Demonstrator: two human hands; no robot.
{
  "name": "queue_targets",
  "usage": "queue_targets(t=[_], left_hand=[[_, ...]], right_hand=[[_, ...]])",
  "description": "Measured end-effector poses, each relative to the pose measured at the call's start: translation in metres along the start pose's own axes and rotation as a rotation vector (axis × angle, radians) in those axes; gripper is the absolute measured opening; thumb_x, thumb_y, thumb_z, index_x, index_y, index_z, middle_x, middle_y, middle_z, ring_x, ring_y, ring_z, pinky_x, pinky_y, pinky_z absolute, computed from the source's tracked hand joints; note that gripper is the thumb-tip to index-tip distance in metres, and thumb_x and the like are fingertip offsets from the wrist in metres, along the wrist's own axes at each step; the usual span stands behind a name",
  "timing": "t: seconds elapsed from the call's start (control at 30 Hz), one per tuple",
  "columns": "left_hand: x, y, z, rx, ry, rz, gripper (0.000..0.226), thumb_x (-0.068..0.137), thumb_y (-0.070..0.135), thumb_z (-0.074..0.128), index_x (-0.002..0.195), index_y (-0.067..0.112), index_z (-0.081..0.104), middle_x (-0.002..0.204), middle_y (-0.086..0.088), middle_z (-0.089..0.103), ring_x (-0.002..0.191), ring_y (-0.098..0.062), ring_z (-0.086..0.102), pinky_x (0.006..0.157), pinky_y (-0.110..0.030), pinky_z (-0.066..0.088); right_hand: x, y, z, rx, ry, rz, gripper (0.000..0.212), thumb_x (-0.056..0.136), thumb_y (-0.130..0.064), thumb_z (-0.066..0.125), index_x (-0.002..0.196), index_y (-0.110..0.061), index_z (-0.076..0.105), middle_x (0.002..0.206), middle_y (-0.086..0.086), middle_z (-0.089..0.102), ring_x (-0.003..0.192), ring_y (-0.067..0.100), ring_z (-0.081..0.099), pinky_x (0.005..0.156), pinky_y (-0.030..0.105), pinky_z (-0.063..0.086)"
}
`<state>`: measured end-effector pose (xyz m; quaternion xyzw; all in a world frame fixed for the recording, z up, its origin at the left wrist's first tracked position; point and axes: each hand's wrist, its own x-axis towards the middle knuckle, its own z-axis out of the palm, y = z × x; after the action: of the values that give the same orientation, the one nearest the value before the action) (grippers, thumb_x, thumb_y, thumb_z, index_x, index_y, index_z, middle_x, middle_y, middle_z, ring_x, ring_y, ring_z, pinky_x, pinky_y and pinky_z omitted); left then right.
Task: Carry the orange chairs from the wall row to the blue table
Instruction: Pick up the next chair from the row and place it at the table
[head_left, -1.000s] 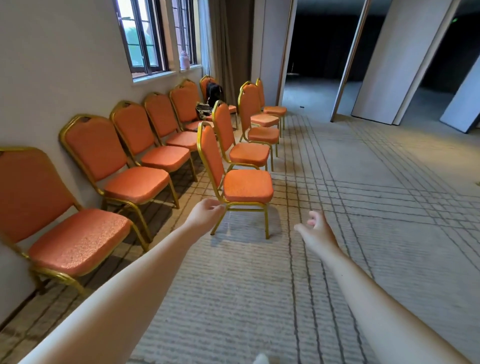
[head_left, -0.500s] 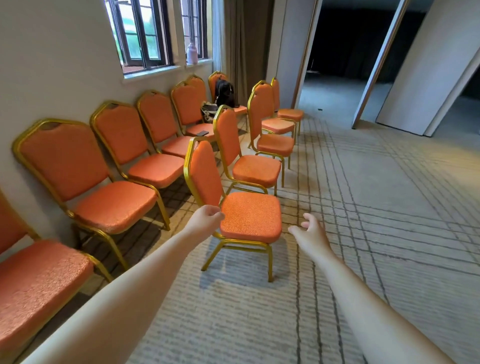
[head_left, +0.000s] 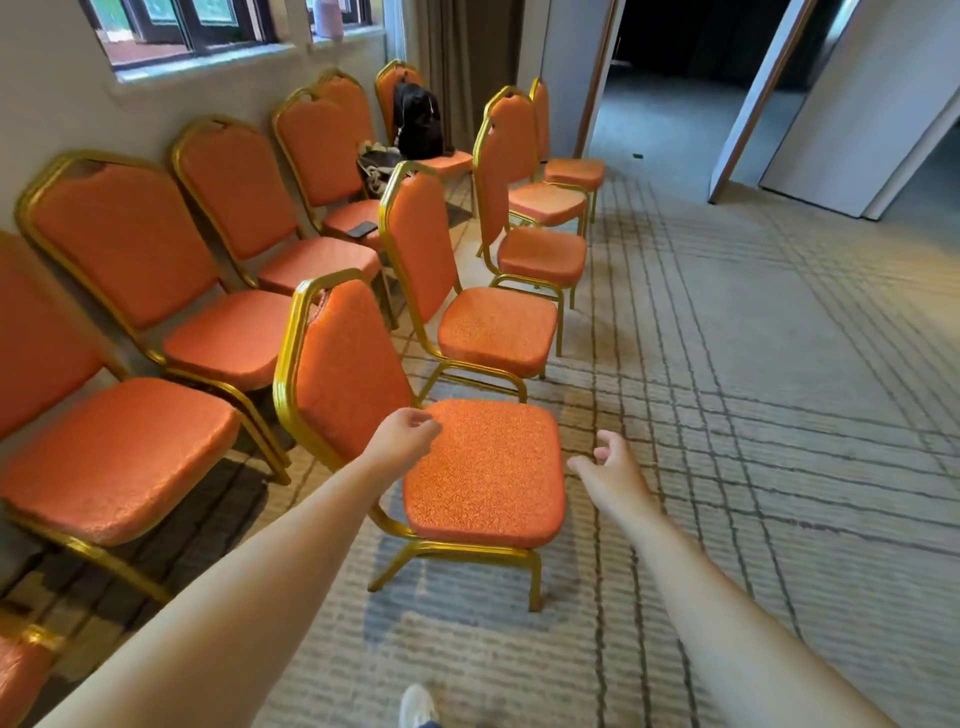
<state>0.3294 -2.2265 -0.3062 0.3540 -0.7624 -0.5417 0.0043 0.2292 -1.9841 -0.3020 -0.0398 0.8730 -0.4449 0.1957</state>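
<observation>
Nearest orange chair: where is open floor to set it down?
Open carpet lies right of the nearest chair, running to the partition panels. Left is crowded: the wall row stands close, a narrow strip between.

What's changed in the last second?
You walked up to the nearest orange chair. The left grip is now over its seat's rear and the right grip is beside the seat's right edge. Neither holds anything. The wall row and black bag stayed put.
</observation>
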Motion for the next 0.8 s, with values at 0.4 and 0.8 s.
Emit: queue_targets(t=[0.4, 0.8], left_hand=[[0.205, 0.016, 0.015, 0.018, -0.048, -0.166, 0.034, 0.094, 0.026, 0.052, 0.123, 0.009, 0.058, 0.098, -0.010, 0.066, 0.075, -0.020, 0.059, 0.063, -0.034, 0.046], [0.346, -0.008, 0.039, 0.151, 0.048, -0.337, 0.039, 0.094, 0.030, 0.054, 0.128, 0.011, 0.055, 0.116, -0.007, 0.065, 0.104, -0.025, 0.062, 0.091, -0.039, 0.049]], right_hand=[[0.201, -0.006, 0.034, -0.010, -0.036, 0.174, 0.046, 0.091, -0.013, 0.059, 0.135, -0.011, 0.043, 0.093, -0.010, 0.051, 0.074, 0.005, 0.051, 0.062, 0.026, 0.040], [0.366, 0.016, 0.095, -0.005, -0.079, 0.312, 0.050, 0.086, -0.018, 0.062, 0.133, -0.006, 0.047, 0.124, 0.017, 0.059, 0.101, 0.033, 0.063, 0.092, 0.045, 0.050]])
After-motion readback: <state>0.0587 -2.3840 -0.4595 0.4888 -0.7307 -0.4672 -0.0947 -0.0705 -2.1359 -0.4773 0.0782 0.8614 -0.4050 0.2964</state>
